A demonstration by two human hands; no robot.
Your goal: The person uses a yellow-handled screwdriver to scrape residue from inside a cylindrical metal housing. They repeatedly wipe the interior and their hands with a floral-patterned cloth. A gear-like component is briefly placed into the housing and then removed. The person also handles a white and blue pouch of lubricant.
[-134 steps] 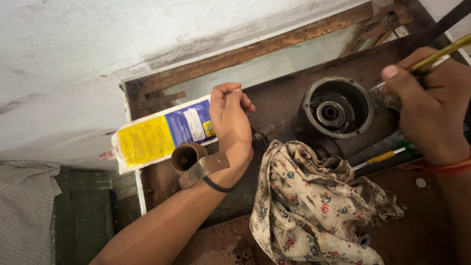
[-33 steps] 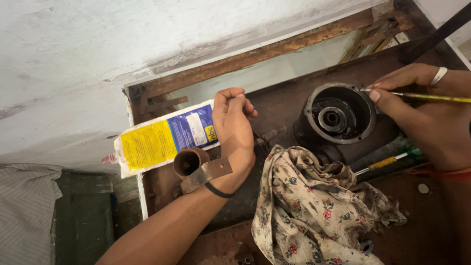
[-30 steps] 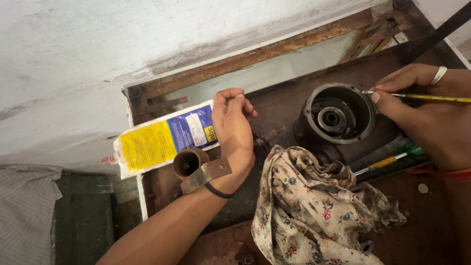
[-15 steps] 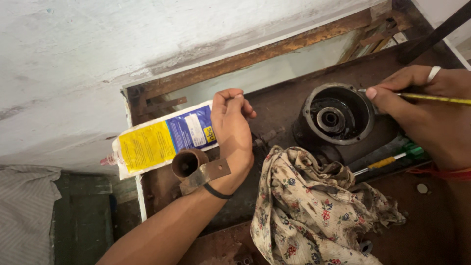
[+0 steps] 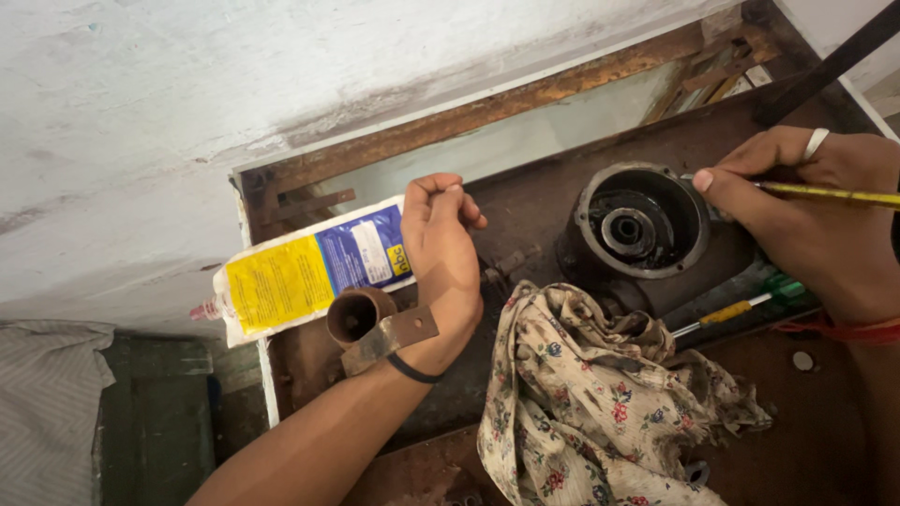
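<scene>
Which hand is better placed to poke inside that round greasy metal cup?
Probably the right hand: it holds a thin yellow tool at the rim of the round metal housing. The left hand rests curled on the dark tray, apart from it.

Both our forearms are bare, no sleeves in view. Our left hand (image 5: 445, 258) carries a thin black band (image 5: 412, 371) around the wrist. Our right hand (image 5: 816, 220) wears a plain silver ring (image 5: 815, 143) on one finger and a red thread (image 5: 848, 330) wound around the wrist.
</scene>
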